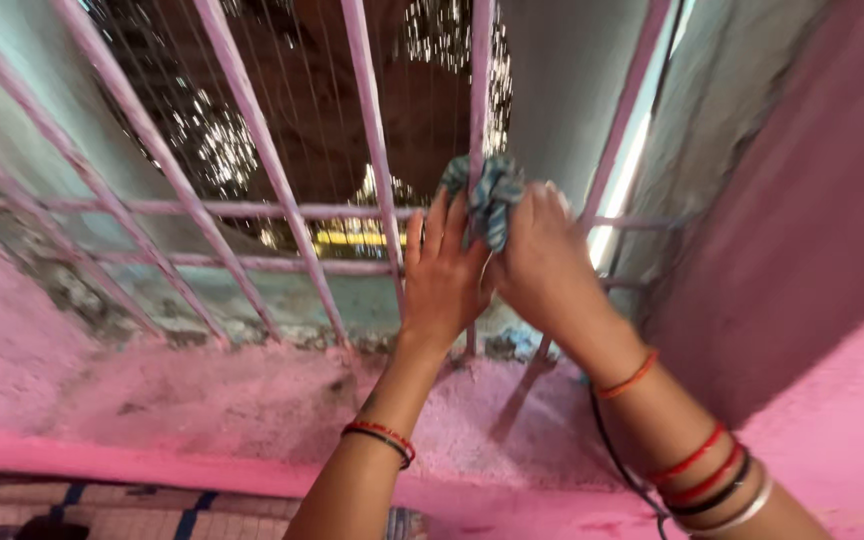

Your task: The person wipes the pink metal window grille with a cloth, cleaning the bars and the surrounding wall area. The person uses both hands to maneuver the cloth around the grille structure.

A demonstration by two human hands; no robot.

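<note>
Both hands up at a pink window grille (282, 210): left hand (442, 275) flat, fingers straight, right hand (542, 265) gripping a blue patterned cloth (487, 198) against one bar.

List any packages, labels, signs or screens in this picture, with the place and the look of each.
None can be seen.
Both hands, left and right, press a blue patterned cloth on a pink window bar.
The yellow strip beyond the grille is too blurred to tell.
</note>
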